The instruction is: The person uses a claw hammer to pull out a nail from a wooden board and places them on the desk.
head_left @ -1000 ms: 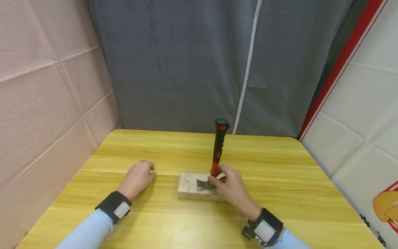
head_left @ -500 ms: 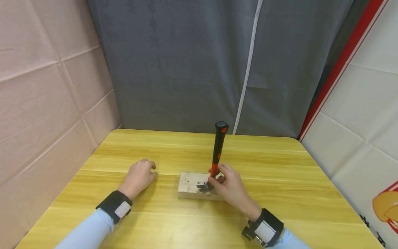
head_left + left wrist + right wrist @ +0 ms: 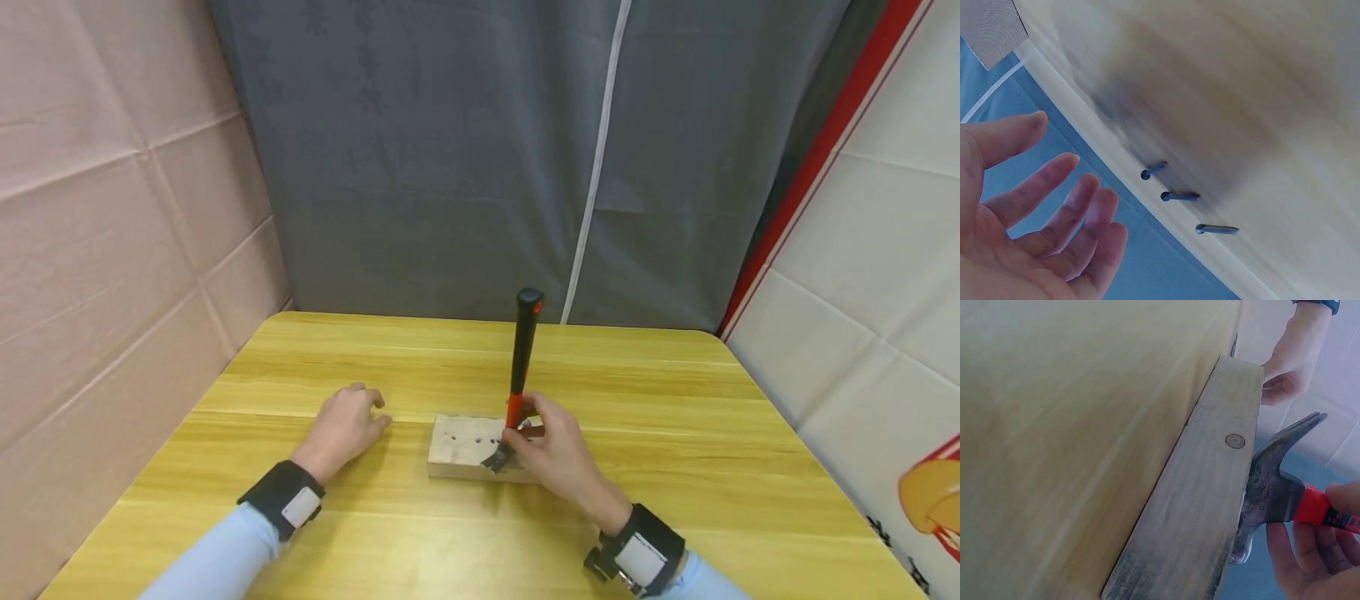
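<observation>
Your yellow wood-grain worktop (image 3: pixel 675 433) meets a grey curtain (image 3: pixel 465 150) at twelve o'clock; your right hand (image 3: pixel 558 450) grasps the red-and-black hammer (image 3: pixel 521 367), your left hand (image 3: pixel 341 429) rests released.

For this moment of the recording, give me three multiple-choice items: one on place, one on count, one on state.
1. Where does the hammer head rest?
A. on the wood block
B. on bare table
C. in the air

2. How many loose nails lie on the table?
A. one
B. three
C. five

3. The left hand is:
A. gripping the hammer
B. holding a nail
C. holding nothing

Key: 1 A, the head sits on the block's top; 2 B, left wrist view shows three; 3 C, its fingers lie relaxed and apart while the right hand grips the hammer's neck.
</observation>
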